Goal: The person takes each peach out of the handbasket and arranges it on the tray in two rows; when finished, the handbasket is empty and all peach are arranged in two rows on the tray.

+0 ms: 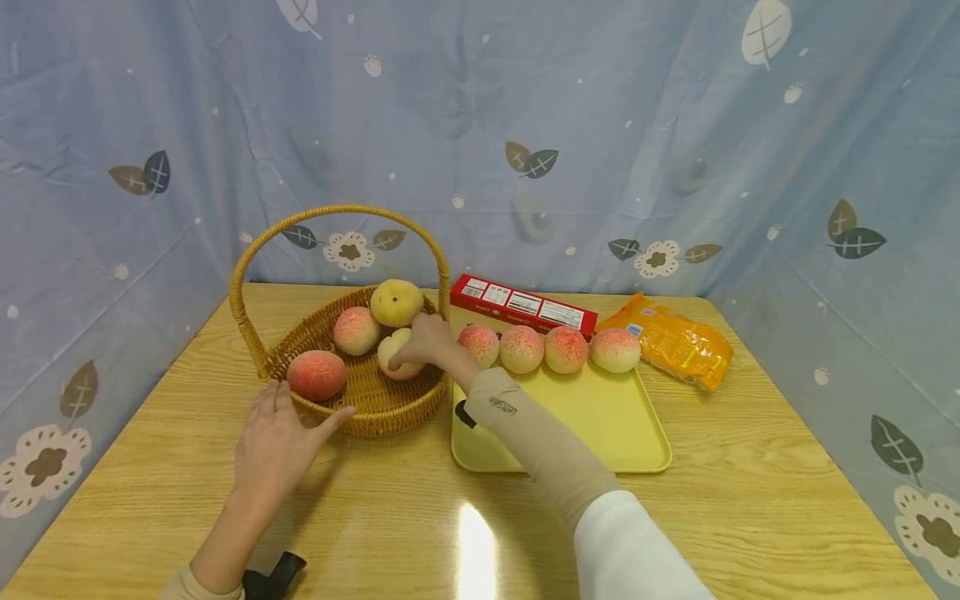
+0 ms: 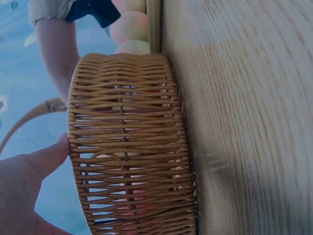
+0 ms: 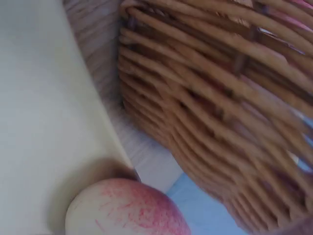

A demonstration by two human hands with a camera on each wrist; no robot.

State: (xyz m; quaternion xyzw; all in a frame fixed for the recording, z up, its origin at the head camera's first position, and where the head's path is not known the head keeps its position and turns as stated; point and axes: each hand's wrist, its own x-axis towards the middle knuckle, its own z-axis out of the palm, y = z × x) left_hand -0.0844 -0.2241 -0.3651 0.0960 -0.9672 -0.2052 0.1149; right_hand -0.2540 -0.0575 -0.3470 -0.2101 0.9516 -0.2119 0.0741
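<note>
A wicker basket with a tall arched handle stands on the left of the table. Inside it lie a red peach, a pink-and-cream peach and a yellow peach. My right hand reaches over the basket's right side and grips a pale peach low in the basket. At the near left rim rests my left hand, thumb spread wide. The left wrist view shows its thumb touching the rim of the basket.
Right of the basket, a yellow tray carries several peaches in a row along its far side. Behind them lies a red box, beside an orange packet. A blue patterned curtain hangs behind the table.
</note>
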